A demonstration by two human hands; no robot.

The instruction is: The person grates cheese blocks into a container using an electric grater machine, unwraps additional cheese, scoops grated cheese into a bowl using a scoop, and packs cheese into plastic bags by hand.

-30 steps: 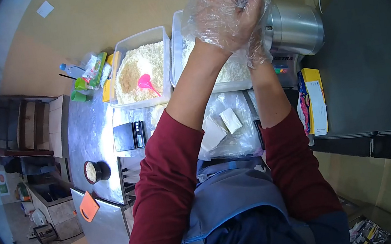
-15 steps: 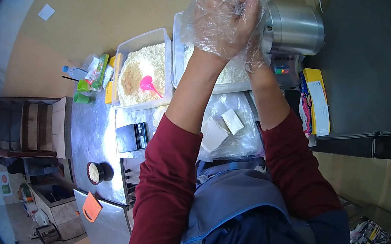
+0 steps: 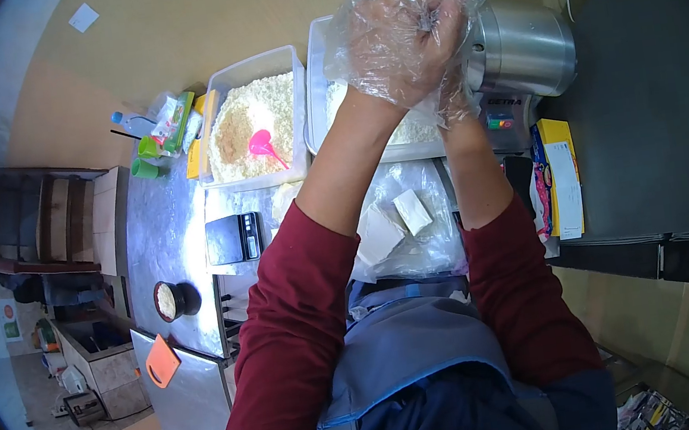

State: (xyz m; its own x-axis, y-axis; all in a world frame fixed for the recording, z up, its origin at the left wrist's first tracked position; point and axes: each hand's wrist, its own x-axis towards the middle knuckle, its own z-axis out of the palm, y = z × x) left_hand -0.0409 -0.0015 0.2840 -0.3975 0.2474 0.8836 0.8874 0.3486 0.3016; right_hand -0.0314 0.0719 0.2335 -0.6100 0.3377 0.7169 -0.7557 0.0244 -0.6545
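Observation:
My left hand (image 3: 394,47), in a clear plastic glove, is closed and pressed against my right hand (image 3: 455,89) above the right-hand tub of white crumbly material (image 3: 413,126). My right hand is gloved too, and its fingers, partly hidden by the left, are folded in. Whatever lies between the palms is out of sight. To the left stands another tub (image 3: 303,116) of pale powder with a pink scoop (image 3: 263,143) in it. Below the hands, two white blocks, one larger (image 3: 379,234) and one smaller (image 3: 413,211), rest on a plastic sheet (image 3: 440,246).
A metal mixer bowl (image 3: 525,50) is right of the hands. A black scale (image 3: 232,239), a small dark bowl (image 3: 169,301), green cups (image 3: 144,168) and an orange board (image 3: 162,361) are at left. A yellow box (image 3: 562,178) stands at right. Someone in dark clothes (image 3: 67,288) is far left.
My hands, still pressed together, have come slightly lower. The camera view has shifted a little, so the table objects appear slightly further right.

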